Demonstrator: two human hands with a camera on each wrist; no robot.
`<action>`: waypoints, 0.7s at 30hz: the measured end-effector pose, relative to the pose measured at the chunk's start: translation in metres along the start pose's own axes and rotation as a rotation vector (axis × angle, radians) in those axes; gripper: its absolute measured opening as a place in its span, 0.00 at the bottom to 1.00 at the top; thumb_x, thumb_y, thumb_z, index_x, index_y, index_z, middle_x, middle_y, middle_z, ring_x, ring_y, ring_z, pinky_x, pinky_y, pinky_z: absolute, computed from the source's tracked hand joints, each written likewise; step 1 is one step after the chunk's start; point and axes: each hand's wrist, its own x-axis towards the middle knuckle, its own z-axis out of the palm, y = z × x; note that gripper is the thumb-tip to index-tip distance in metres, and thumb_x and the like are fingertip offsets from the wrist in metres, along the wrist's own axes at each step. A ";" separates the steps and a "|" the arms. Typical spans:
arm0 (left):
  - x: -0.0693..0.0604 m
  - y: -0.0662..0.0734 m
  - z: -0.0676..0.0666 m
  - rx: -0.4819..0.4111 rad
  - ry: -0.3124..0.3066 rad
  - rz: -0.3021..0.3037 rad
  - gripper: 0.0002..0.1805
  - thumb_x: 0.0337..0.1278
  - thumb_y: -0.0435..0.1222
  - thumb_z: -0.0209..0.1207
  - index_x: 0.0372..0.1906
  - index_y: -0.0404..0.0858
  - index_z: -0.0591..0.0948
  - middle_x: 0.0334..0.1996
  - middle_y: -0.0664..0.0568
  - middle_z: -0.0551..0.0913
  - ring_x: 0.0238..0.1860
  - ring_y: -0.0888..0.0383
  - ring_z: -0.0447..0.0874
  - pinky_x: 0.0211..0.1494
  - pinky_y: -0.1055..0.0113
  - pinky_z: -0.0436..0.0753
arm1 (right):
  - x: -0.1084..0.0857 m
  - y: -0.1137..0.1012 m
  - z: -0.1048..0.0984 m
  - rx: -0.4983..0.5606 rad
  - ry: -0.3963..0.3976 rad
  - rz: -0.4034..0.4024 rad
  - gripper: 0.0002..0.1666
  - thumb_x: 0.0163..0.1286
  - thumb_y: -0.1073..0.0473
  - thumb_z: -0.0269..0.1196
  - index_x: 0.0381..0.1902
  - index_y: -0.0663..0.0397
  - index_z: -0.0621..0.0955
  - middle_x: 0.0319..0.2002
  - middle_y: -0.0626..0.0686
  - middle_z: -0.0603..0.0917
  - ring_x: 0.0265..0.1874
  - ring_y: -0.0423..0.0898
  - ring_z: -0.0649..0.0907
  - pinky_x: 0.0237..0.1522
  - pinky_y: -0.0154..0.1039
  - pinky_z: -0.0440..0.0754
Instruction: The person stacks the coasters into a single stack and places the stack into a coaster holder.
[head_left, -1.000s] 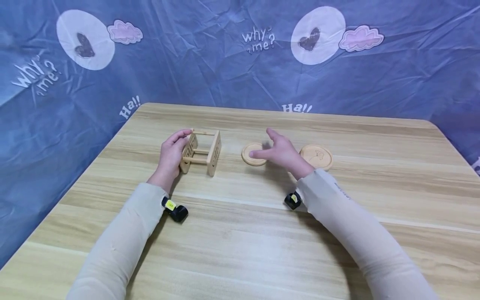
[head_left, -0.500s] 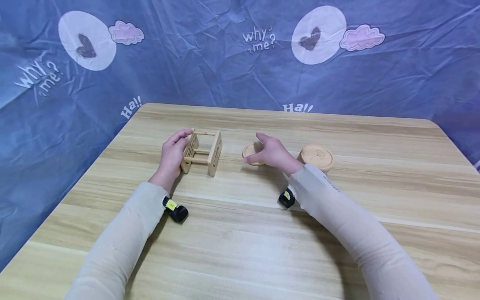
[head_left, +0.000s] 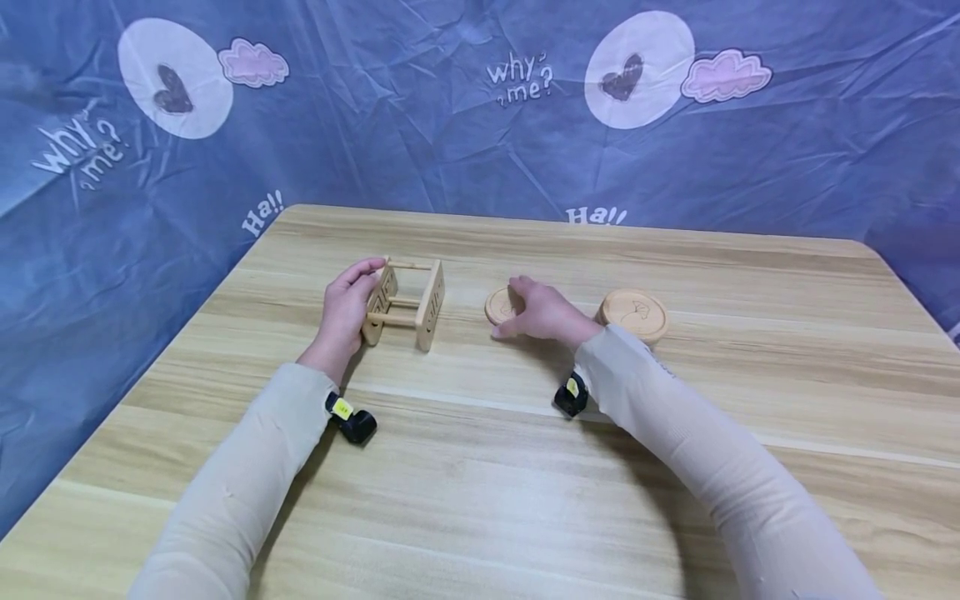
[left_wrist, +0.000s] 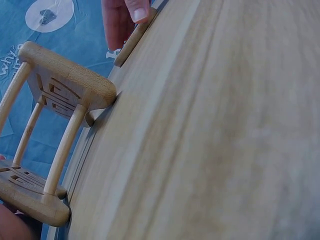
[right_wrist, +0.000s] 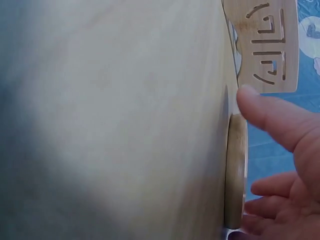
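A small wooden coaster rack (head_left: 430, 308), two slotted side plates joined by round rods, stands at the left of the table. My left hand (head_left: 345, 308) grips its left side plate; in the left wrist view only bits of thumb and finger (left_wrist: 15, 227) show beside the rack. Right of the rack a round wooden coaster (head_left: 498, 307) with an engraved motif lies flat. Over its right part reaches my right hand (head_left: 551, 315), thumb and fingers spread about the rim. In the right wrist view the thumb sits just off one end of the coaster (right_wrist: 236, 172); contact is unclear.
A stack of round wooden coasters (head_left: 633, 313) stands to the right, partly behind the right wrist. The wood-grain table (head_left: 465, 483) ends at the back against a blue printed cloth (head_left: 420, 108). Each wrist wears a small black camera (head_left: 352, 423).
My right hand has moved left and lowered toward the single coaster, its thumb shifting from above the coaster to its near rim. The left hand and the rack have stayed in place.
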 end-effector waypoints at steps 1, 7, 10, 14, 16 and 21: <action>0.000 0.000 0.000 0.001 -0.001 0.002 0.17 0.61 0.33 0.50 0.54 0.38 0.77 0.52 0.54 0.74 0.53 0.63 0.69 0.59 0.70 0.68 | 0.000 0.000 0.000 -0.020 -0.004 -0.006 0.61 0.49 0.48 0.72 0.72 0.59 0.49 0.73 0.58 0.46 0.71 0.54 0.47 0.71 0.46 0.45; 0.000 -0.001 -0.001 0.014 -0.012 0.006 0.18 0.63 0.35 0.49 0.56 0.37 0.76 0.56 0.52 0.73 0.55 0.62 0.69 0.60 0.69 0.68 | -0.001 -0.001 0.001 -0.090 0.013 -0.023 0.49 0.52 0.50 0.70 0.66 0.62 0.60 0.63 0.61 0.65 0.65 0.56 0.62 0.68 0.47 0.58; 0.001 -0.001 -0.001 0.019 -0.012 0.007 0.18 0.63 0.34 0.49 0.56 0.37 0.76 0.55 0.52 0.73 0.55 0.61 0.69 0.60 0.69 0.68 | -0.001 -0.002 0.002 -0.103 0.037 -0.030 0.33 0.51 0.51 0.71 0.49 0.60 0.70 0.42 0.57 0.74 0.47 0.54 0.73 0.52 0.45 0.72; 0.001 -0.001 -0.001 0.014 -0.011 0.002 0.17 0.62 0.34 0.49 0.55 0.38 0.76 0.54 0.53 0.73 0.55 0.62 0.68 0.61 0.69 0.67 | -0.002 -0.002 0.004 -0.112 0.067 -0.052 0.25 0.49 0.52 0.72 0.31 0.56 0.68 0.26 0.52 0.67 0.30 0.50 0.70 0.33 0.40 0.69; 0.001 -0.001 -0.001 0.010 -0.009 0.003 0.17 0.62 0.33 0.49 0.55 0.37 0.76 0.53 0.54 0.74 0.55 0.62 0.68 0.61 0.69 0.67 | -0.002 -0.002 0.004 -0.110 0.076 -0.054 0.26 0.47 0.53 0.73 0.30 0.57 0.67 0.26 0.52 0.66 0.30 0.50 0.70 0.32 0.40 0.69; 0.001 -0.001 -0.001 0.011 -0.009 0.009 0.17 0.62 0.33 0.49 0.55 0.37 0.76 0.53 0.54 0.74 0.55 0.62 0.68 0.61 0.69 0.67 | -0.002 -0.002 0.001 -0.094 0.082 -0.034 0.34 0.43 0.53 0.75 0.45 0.61 0.73 0.36 0.56 0.72 0.41 0.52 0.72 0.45 0.43 0.72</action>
